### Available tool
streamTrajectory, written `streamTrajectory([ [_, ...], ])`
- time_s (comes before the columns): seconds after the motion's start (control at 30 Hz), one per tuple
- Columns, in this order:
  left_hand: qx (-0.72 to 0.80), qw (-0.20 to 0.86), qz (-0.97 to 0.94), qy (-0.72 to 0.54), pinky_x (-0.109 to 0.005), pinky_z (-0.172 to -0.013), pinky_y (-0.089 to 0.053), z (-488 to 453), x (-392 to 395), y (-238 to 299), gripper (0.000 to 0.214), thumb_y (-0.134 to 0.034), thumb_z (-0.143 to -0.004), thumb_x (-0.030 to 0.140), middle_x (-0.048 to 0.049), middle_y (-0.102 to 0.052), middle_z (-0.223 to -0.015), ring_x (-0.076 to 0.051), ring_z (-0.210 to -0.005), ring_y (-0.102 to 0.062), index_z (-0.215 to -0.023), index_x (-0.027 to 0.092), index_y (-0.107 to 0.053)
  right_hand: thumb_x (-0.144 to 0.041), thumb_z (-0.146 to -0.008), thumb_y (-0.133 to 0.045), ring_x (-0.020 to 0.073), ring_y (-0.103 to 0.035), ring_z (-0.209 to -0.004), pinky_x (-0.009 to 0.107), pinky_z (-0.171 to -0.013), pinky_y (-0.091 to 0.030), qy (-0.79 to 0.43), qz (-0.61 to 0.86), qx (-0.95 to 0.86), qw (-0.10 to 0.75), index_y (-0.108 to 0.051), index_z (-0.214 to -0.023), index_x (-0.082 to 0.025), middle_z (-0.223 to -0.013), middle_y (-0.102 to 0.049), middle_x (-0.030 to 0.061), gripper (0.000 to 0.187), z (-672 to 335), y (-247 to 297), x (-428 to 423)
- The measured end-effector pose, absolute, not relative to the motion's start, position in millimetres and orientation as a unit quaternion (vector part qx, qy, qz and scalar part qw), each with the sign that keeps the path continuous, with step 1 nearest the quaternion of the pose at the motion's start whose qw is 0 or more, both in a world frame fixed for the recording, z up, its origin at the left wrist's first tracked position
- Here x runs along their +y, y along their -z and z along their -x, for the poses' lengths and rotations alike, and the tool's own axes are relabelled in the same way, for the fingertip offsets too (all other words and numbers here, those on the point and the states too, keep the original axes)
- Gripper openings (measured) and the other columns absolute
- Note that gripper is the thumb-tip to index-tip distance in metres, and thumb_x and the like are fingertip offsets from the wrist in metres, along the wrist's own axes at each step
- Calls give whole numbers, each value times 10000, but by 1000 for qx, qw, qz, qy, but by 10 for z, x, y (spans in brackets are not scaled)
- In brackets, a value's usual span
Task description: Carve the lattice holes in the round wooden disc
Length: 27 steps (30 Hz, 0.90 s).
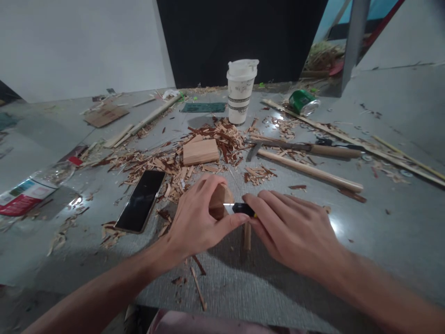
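Carving at the near edge of the table (382, 241): left hand (198, 222) clenched around a small wood piece (219, 200), fingers over its top and thumb stretched along the underside toward the blade. Right hand (295, 232) closed on a knife (243, 208), black handle with a bit of yellow showing, short bright blade touching the wood just left of the handle. Wood held low above the table, between the two hands, near the body. Probably light, stiff and dry, judging by the shavings (208, 148) heaped behind; smooth cut faces, so likely to slip unless pinched firmly across the wide sides. Best held well back from the blade's path; thumb here sits close to the edge, a risk if the knife skids. Thin stick (246, 236) standing or lying just below the knife, relation to the piece unclear. Further off: block (200, 151), phone (141, 200) to the left, cup (241, 90), can (303, 102), dowel (309, 170).
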State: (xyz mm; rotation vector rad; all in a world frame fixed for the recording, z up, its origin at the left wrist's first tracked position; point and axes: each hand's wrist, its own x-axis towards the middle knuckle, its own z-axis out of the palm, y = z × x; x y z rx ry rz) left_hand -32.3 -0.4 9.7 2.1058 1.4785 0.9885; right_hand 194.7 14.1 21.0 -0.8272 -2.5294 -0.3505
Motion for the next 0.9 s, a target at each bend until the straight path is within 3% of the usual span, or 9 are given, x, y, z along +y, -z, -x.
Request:
streamTrajectory([
  [0.2,542,204,-734,-354,-374,-776,-435,310,-35,-96,392,-723,-927,486,-29,-638,-1069,-224,-914,-600,-1187,258,-538,-276,-1129,-439,203,-679,-743,360,-646,-407,133,329,-909,220,-663,-1142,-155,-902,-732,40,254,-1929,-201,91],
  [0.3,550,188,-728,-363,-383,-803,-441,288,-68,-115,309,-713,-915,399,-22,-641,-1078,-220,-928,-603,-1125,261,-535,-279,-1124,-448,204,-669,-690,354,-564,-327,165,414,-870,210,-663,-1184,-155,-950,-760,60,256,-2029,-207,222],
  [0.43,568,206,-714,-354,-403,-814,-448,255,-72,-151,390,-760,-834,414,-16,-627,-1049,-234,-932,-605,-1101,261,-520,-324,-1111,-453,228,-638,-637,348,-537,-235,159,511,-812,231,-680,-1153,-145,-919,-762,94,292,-2234,-230,506],
  [0.53,578,217,-708,-343,-421,-822,-453,248,-48,-157,449,-782,-784,434,-26,-618,-1055,-252,-950,-606,-1098,255,-515,-314,-1112,-435,225,-642,-661,347,-560,-304,98,458,-843,263,-668,-1152,-128,-869,-737,95,301,-2295,-244,588],
  [0.67,579,214,-711,-337,-422,-817,-451,265,-19,-127,506,-800,-762,447,-24,-612,-1059,-256,-953,-599,-1131,261,-508,-279,-1103,-456,160,-571,-570,323,-566,-362,7,334,-904,267,-605,-1222,-146,-816,-706,31,232,-2229,-245,486],
  [0.9,543,197,-741,-342,-379,-772,-456,292,-6,-55,585,-845,-746,516,-13,-571,-1053,-226,-923,-577,-1140,277,-484,-272,-1105,-473,179,-635,-698,336,-602,-380,-6,250,-940,232,-591,-1129,-183,-939,-722,61,149,-2078,-221,342],
])
